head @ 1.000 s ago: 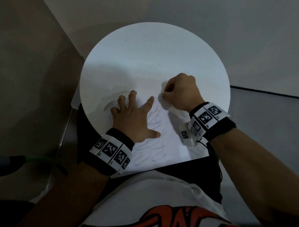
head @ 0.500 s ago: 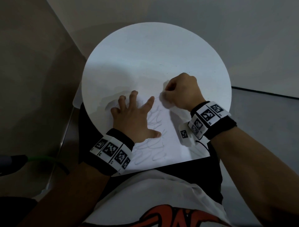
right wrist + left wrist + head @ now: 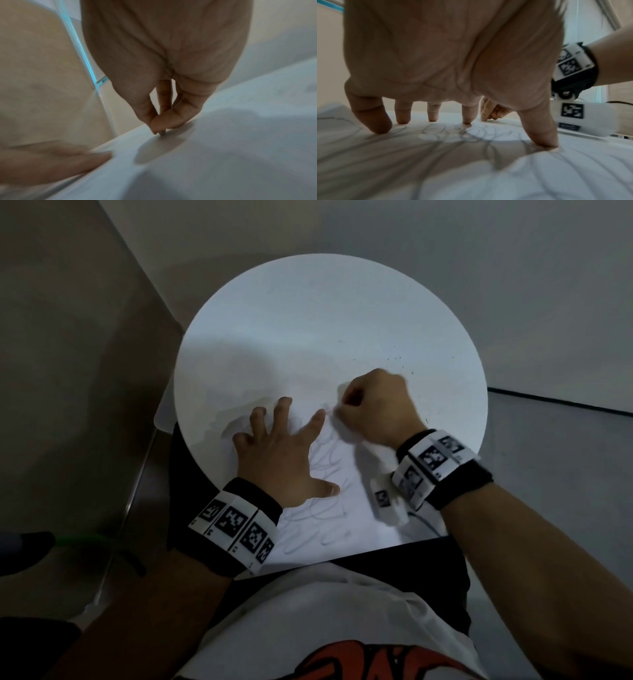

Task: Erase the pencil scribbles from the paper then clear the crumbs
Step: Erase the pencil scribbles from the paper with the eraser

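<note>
Scribbles [image 3: 322,494] cover the near part of the paper [image 3: 359,529], which lies on the round white surface [image 3: 308,313] at its near edge. The left hand [image 3: 284,460] pins the sheet with fingers spread flat, while just beyond and to its right the right hand [image 3: 373,409] pinches something small, likely an eraser, too hidden to be sure, tip on the paper. Remaining marks lie nearer than that tip, so strokes should probably work back toward the person; dark crumbs [image 3: 394,359] speckle the far right.

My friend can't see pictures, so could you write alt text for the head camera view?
Seen from above, a left hand presses spread fingers on a scribbled paper on a round white table, while the right hand pinches something small against the sheet.
</note>
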Motion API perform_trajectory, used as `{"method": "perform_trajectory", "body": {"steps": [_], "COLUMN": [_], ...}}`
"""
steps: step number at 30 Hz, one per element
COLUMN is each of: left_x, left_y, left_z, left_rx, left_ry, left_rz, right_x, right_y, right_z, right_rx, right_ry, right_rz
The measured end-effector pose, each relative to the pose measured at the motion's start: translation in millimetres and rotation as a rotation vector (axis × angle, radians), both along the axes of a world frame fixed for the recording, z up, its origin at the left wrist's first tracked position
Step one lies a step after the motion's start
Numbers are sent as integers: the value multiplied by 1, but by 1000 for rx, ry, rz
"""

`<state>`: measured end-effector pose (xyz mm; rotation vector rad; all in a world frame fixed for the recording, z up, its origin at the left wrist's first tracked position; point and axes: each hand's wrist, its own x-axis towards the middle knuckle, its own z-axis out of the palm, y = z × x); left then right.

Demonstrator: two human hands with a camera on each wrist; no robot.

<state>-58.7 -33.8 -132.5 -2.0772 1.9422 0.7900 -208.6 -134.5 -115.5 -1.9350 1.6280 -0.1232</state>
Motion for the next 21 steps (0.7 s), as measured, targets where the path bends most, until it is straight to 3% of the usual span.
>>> {"method": "perform_trajectory", "body": {"steps": [3, 6, 7, 9, 11, 12, 14, 16, 17, 19, 21], "left_x": [0, -1, -1, -2, -2, -2, -1, -1, -1, -1, 0], "left_y": [-1, -3, -2, -1, 3, 4, 7, 10, 10, 10, 10], "left_z": [1, 3, 3, 3, 2, 2, 1, 2, 1, 1, 1], "left_rx": [10, 3, -3, -20, -28, -26, -22, -27, -33, -49, -50], "left_ry": [-4, -4, -10, -14, -2, 4, 21, 34, 34, 35, 46], "left_rz": [1, 14, 20, 40, 65, 76, 104, 126, 133, 147, 169], "right_x": [-33, -43, -36, -14, 1, 1, -6, -16, -18, -17, -17], "right_y": [-24, -24, -14, 10, 24, 20, -4, -25, -25, -8, 17], "right_z": [14, 24, 25, 20, 10, 4, 0, 5, 7, 4, -4], "right_rx": [-117, -116, 2, 443, 776, 806, 619, 403, 403, 621, 845], "right_ry": [81, -159, -333, -715, -874, -916, -1031, -1118, -1174, -1219, -991], "right_rz": [-128, -178, -184, -229, -296, -362, -576, -669, -645, -457, -213]}}
